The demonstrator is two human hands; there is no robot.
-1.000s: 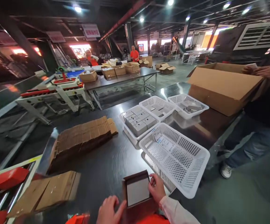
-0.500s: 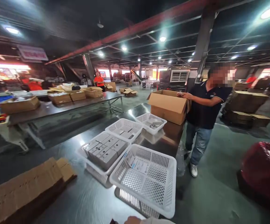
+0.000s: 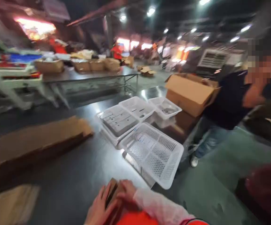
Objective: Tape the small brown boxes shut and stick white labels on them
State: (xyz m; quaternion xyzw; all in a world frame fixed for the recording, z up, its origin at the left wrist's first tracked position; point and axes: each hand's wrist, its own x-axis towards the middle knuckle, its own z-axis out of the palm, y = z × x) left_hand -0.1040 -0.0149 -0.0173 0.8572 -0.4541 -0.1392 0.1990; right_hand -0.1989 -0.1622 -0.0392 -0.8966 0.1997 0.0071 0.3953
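Fingers (image 3: 107,190) of my left hand (image 3: 98,207) and my right hand (image 3: 126,190) are wrapped round a small brown box (image 3: 113,192), held at the near edge of the dark worktop (image 3: 79,175). Beyond it sits a white perforated basket (image 3: 153,153) with blurred, unreadable paper slips; flattened cardboard (image 3: 37,137) lies left. I can read no labels through the blur.

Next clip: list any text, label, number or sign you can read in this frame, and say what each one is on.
None can be read; the frame is motion-blurred.
Hanging sign at top left: no characters can be made out.
Paper sheet in the nearest white basket: print too blurred.
Grey boxes in the next basket: dark marks, unreadable.
Small box between the left hand and right hand: no text visible.
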